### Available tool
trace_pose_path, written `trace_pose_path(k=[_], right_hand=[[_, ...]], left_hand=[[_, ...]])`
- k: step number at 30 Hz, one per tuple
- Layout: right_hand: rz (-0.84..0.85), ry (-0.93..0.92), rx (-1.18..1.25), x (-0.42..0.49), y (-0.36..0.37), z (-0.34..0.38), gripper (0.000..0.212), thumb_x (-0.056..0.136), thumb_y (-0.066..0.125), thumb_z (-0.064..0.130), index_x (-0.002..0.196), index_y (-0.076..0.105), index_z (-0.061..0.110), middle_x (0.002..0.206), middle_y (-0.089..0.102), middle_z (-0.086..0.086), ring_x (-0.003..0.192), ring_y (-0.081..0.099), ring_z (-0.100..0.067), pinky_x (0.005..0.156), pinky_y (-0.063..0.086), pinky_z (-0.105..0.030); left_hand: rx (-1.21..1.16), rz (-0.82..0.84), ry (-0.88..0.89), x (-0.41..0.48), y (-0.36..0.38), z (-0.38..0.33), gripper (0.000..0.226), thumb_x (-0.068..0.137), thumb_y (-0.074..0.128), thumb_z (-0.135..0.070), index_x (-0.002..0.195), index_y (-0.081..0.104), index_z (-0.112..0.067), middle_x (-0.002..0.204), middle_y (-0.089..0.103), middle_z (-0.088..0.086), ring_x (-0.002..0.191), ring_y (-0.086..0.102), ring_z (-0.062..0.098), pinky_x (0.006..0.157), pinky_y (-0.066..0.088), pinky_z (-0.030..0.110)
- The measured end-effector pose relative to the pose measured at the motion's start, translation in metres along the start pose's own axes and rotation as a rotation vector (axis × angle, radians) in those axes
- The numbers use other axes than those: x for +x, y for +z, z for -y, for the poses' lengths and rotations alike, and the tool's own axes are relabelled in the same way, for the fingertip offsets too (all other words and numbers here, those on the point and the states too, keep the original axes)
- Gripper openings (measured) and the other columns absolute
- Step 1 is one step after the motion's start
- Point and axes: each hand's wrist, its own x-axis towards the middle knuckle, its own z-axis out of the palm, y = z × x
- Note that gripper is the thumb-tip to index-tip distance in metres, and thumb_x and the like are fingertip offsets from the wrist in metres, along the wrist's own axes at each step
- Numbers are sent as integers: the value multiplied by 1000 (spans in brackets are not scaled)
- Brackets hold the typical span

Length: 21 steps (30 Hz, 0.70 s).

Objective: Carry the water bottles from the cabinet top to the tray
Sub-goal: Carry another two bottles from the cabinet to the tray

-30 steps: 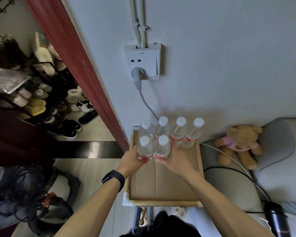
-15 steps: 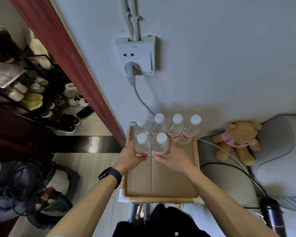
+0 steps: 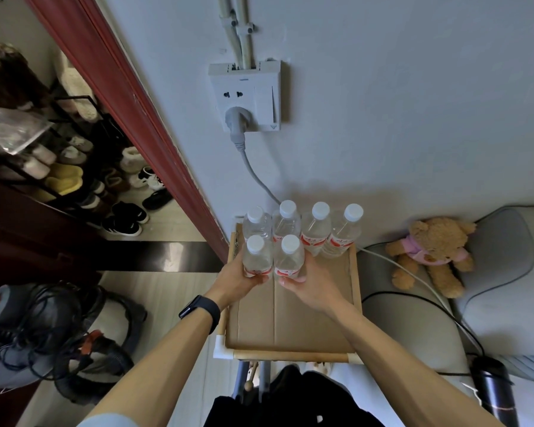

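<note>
A wooden-framed tray (image 3: 356, 291) with a cardboard bottom stands against the wall. Several clear water bottles with white caps and red labels stand in a row at its far edge, for example the rightmost bottle (image 3: 342, 234). In front of that row, my left hand (image 3: 239, 277) grips one bottle (image 3: 257, 257) and my right hand (image 3: 309, 282) grips another bottle (image 3: 288, 257). Both held bottles are upright and side by side at the tray's far left. Whether their bases touch the cardboard is hidden by my fingers.
A wall socket (image 3: 244, 97) with a grey plug and cable hangs above the tray. A teddy bear (image 3: 432, 254) lies on a grey cushion at right, beside cables and a black flask (image 3: 492, 392). A red door frame (image 3: 142, 118), a shoe rack and a bag fill the left.
Both hands, each with a bottle, have stayed at the tray's far left behind the row. The view has shifted slightly; the bottles sit a little lower against the back row.
</note>
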Motion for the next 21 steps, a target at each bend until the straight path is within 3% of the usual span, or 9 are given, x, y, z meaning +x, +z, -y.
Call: trace_pose_path(k=[4, 9, 14, 21], right_hand=[[-14, 10, 30, 0, 2, -1, 77, 79, 75, 49, 145, 35, 36, 136, 55, 23, 124, 54, -6, 99, 47, -31], [-27, 51, 71, -5, 3, 3, 75, 82, 76, 39, 146, 36, 30, 131, 53, 26, 117, 50, 1, 85, 36, -9], [-42, 103, 120, -5, 7, 2, 80, 76, 77, 48, 145, 37, 35, 135, 56, 22, 124, 53, -6, 93, 41, -23], [-44, 129, 118, -8, 11, 10, 79, 77, 77, 45, 145, 37, 39, 136, 55, 24, 127, 51, -5, 98, 40, -25]], left_hand=[[13, 1, -10, 2, 0, 1, 77, 83, 78, -33, 146, 35, -29, 123, 62, -6, 117, 56, 19, 97, 42, 30], [15, -23, 11, -2, 3, 0, 70, 85, 76, -28, 144, 38, -26, 119, 61, -8, 117, 56, 18, 95, 42, 29], [9, -8, -5, -2, 1, 0, 76, 85, 77, -28, 147, 33, -29, 118, 60, -9, 118, 57, 19, 96, 42, 30], [33, 4, -25, -3, -2, 0, 71, 82, 77, -34, 142, 38, -33, 121, 63, -8, 117, 58, 20, 100, 45, 37]])
